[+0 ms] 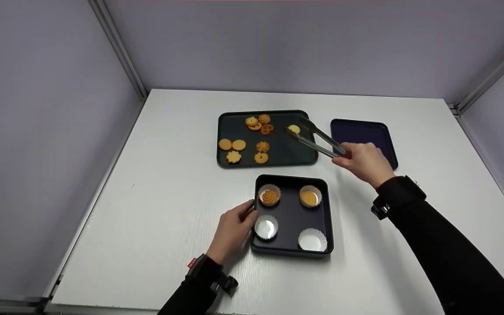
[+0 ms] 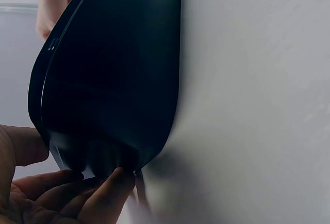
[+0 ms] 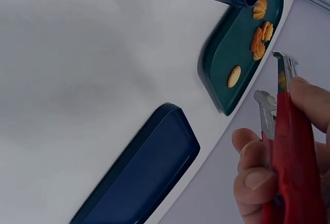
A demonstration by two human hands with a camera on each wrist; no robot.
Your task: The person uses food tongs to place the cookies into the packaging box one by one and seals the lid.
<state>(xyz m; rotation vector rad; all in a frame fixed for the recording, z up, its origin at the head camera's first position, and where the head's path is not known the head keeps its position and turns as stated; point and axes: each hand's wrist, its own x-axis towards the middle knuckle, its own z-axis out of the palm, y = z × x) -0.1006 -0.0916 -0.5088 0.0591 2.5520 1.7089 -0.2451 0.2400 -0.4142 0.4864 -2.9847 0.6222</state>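
Note:
My right hand (image 1: pixel 362 162) grips metal tongs (image 1: pixel 316 148) with red handles, which show well in the right wrist view. The tongs' tips are spread, on either side of a pale round cookie (image 1: pixel 294 128) on the dark green tray (image 1: pixel 285 153). In the right wrist view the tips appear above the tray, apart from the cookie (image 3: pixel 234 76). My left hand (image 1: pixel 233 228) holds the left edge of a deep, dark square pan (image 1: pixel 293 218). Inside it, one paper cup holds a swirled cookie (image 1: pixel 270 196), another a round cookie (image 1: pixel 309 198); two cups (image 1: pixel 266 227) are empty.
Several cookies lie on the green tray's left half, among them a pretzel-shaped one (image 1: pixel 267 129) and a flower-shaped one (image 1: pixel 233 157). A shallow dark blue tray (image 1: pixel 363 133) lies right of the green tray, partly behind my right hand. Panels enclose the white table (image 1: pixel 160 183).

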